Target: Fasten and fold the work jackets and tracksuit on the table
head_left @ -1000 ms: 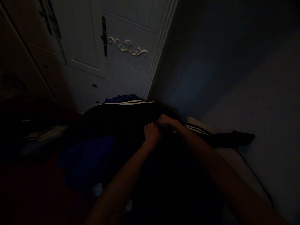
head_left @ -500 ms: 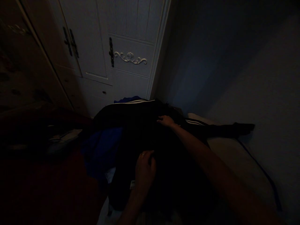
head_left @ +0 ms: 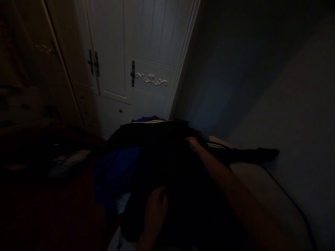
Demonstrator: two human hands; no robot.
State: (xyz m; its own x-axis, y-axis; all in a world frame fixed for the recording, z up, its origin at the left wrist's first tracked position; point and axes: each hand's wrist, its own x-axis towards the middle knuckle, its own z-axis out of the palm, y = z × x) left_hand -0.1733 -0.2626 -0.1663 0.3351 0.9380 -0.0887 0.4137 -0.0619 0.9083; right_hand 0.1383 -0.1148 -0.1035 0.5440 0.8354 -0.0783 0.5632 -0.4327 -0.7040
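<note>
A black jacket point(head_left: 157, 153) with white stripes along its sleeves lies spread out, one sleeve stretching to the right. My left hand point(head_left: 156, 205) is low on the jacket front, its fingers curled in a pinch on the dark cloth. Higher up, near the collar, my right hand point(head_left: 193, 143) is bent with its fingers pressed together at the fabric; what they hold is too dark to make out. Blue cloth point(head_left: 117, 167) shows under the jacket's left side.
A white wardrobe point(head_left: 149, 94) with dark handles stands behind. A bare wall point(head_left: 293, 104) rises at the right. Dark and pale items point(head_left: 68, 160) lie at the left near a red surface point(head_left: 65, 216). A blue strap point(head_left: 290, 202) hangs over the pale surface at the right.
The view has shifted, so the wardrobe sits lower and further right. My left hand is lower on the jacket; my right hand's fingers, spread earlier, are now drawn together near the collar.
</note>
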